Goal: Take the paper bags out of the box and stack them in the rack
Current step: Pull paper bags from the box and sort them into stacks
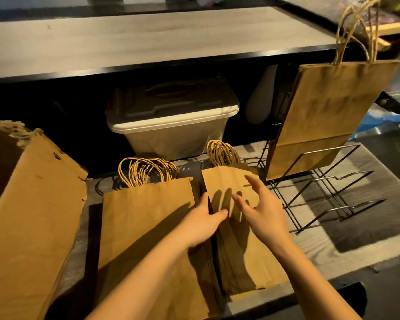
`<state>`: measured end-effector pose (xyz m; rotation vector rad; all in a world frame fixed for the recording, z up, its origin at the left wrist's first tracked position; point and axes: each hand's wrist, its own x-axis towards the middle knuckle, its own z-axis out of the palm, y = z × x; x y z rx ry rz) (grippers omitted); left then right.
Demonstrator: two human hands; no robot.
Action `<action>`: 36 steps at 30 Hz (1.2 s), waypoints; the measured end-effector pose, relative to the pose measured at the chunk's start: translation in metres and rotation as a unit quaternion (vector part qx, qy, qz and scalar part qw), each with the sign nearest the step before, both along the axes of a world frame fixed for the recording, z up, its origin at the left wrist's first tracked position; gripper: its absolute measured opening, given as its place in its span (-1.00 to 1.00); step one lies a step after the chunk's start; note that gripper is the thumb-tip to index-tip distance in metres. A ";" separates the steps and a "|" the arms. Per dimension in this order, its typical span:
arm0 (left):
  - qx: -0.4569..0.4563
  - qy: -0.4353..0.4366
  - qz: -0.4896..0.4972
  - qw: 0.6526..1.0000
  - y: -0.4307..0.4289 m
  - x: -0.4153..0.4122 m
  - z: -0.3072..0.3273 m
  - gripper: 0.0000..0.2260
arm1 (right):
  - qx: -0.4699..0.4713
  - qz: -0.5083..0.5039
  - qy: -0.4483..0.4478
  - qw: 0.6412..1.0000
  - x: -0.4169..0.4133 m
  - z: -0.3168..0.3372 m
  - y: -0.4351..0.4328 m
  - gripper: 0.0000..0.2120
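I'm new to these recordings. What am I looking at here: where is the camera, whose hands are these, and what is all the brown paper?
There is no machine here. One camera worn on a person's head looks down at their bare hands. Two piles of flat paper bags with twine handles lie on the shelf: the left stack and the right stack. The cardboard box lies to the left. The wire rack stands to the right, with upright bags in its back slot. The left hand seems to grip the right stack's edge, thumb on top. The right hand hovers open above it, holding nothing.
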<state>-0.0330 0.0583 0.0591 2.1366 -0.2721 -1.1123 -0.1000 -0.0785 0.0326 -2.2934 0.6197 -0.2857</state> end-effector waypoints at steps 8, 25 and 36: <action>0.118 -0.216 -0.168 0.954 0.065 0.048 0.086 -0.50 | -0.053 0.122 -0.087 0.987 0.060 0.085 0.051 -0.60; 0.198 -0.423 0.102 0.878 0.345 0.056 0.184 -0.65 | -0.230 0.472 -0.184 0.831 0.152 0.172 0.315 -0.67; 0.224 -0.296 0.196 0.908 0.455 0.047 0.094 -0.70 | -0.461 0.659 0.033 0.594 0.181 0.102 0.441 -0.28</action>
